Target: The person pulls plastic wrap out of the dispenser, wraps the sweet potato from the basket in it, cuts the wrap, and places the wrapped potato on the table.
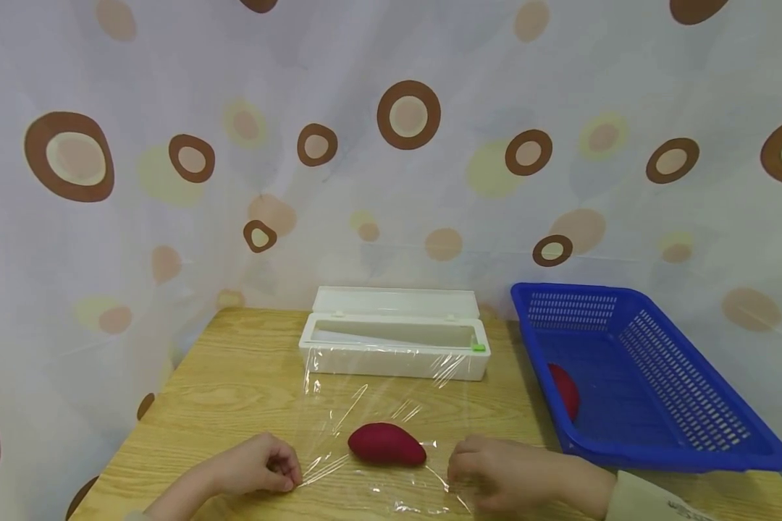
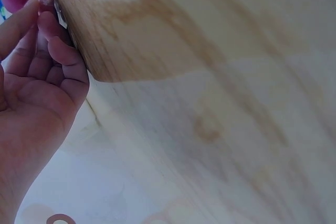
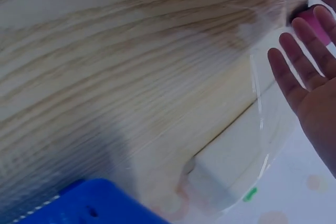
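A sheet of clear plastic wrap [image 1: 339,405] runs from a white wrap box [image 1: 391,364] toward the near side of the table. Under or against the wrap lies a dark red, sweet-potato-shaped item [image 1: 387,444]; which of the two cannot be told. My left hand [image 1: 261,467] pinches the wrap's near left corner between thumb and fingertips, also seen in the left wrist view. At the wrap's right edge is my right hand [image 1: 502,474]. Its fingers [image 3: 302,61] look straight and spread in the right wrist view, with the pink-red item behind them.
A blue plastic basket [image 1: 625,459] stands on the right of the wooden table [image 1: 234,383], holding another red item [image 1: 564,391]. The box's lid [image 1: 396,300] is raised at the back, and a green slider [image 1: 478,347] sits at its right end. A patterned curtain [image 1: 365,188] hangs behind.
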The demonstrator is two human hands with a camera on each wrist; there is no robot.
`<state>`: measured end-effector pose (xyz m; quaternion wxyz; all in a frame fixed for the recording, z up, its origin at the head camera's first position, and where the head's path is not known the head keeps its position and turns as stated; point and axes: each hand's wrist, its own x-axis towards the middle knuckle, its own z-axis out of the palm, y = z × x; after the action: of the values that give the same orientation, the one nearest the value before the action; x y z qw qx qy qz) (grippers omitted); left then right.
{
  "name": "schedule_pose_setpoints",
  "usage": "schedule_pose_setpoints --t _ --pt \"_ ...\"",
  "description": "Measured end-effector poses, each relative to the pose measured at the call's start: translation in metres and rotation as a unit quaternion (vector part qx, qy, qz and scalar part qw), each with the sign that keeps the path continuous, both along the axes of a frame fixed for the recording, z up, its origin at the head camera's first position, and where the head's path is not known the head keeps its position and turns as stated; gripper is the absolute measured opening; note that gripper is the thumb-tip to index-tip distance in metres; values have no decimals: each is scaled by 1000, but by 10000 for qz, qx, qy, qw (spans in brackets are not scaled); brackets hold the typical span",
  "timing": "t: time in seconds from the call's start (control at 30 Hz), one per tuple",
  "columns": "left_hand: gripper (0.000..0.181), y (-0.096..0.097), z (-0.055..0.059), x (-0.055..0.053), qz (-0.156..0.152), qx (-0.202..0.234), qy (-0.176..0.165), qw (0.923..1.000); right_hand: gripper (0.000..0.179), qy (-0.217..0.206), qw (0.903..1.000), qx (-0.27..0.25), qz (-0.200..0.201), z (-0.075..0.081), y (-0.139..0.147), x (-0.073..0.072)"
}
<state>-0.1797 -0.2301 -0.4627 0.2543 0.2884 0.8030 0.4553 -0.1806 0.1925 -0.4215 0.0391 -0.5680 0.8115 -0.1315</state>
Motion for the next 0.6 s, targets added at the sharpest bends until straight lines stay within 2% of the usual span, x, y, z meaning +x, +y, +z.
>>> schedule_pose_setpoints --t 0.4,0.6 --pt "3 1 4 0 24 10 -93 10000 40 117 9989 -32 462 -19 14 -7" --pt "4 1 4 0 7 5 -146 9999 27 231 9977 -163 624 -24 15 -13"
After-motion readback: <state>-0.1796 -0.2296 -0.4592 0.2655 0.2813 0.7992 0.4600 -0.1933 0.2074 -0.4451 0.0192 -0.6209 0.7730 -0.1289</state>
